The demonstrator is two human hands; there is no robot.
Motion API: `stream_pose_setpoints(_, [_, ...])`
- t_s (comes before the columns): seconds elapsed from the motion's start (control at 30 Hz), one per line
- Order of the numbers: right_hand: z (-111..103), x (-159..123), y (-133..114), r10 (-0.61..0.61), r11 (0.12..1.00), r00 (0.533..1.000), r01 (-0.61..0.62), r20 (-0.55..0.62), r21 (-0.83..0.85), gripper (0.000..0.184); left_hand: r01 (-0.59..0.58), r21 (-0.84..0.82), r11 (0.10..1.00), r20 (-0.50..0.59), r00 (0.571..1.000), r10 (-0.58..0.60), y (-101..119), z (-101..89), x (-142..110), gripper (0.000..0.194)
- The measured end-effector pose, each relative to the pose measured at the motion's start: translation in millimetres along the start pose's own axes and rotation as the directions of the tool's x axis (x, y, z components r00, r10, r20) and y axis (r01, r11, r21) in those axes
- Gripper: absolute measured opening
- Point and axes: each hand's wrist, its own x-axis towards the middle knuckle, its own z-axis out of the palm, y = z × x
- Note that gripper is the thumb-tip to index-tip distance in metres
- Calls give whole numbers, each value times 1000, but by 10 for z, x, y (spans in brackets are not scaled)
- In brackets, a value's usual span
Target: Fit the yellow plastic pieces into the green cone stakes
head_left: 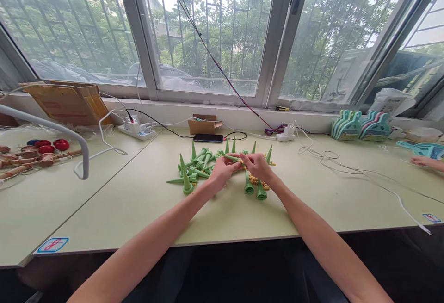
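Observation:
Over the middle of the table, my left hand [222, 172] is closed around a green plastic spike [230, 157], a hollow cone-shaped piece lying roughly level. My right hand [257, 166] pinches at the spike's right end, where a bit of yellow shows; my fingers hide most of that part. Left of my hands lies a pile of similar green spikes [207, 157], some standing point up. Below my right hand, two spikes lie with their open round ends towards me, one of them a green spike [262, 193]. Small yellow pieces [260, 182] are heaped beside them.
Behind the pile are a phone [208, 138] and a small cardboard box [204, 124]. White cables [326, 156] run across the right side. Green hangers [348, 125] stand at back right, and another person's hand [423, 161] is at the right edge. Red balls [61, 145] lie left.

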Motion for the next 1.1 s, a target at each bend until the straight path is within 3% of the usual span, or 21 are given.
stream_pose_setpoints(0.5, [3, -5, -40, -16, 1000, 999, 15, 31, 17, 59, 42, -70, 997, -37, 998, -44, 20, 1, 17, 28])
stream_pose_setpoints(1.1, [36, -2, -6, -11, 1000, 999, 10, 41, 29, 58, 19, 4, 1000, -42, 999, -19, 49, 23, -8, 33])
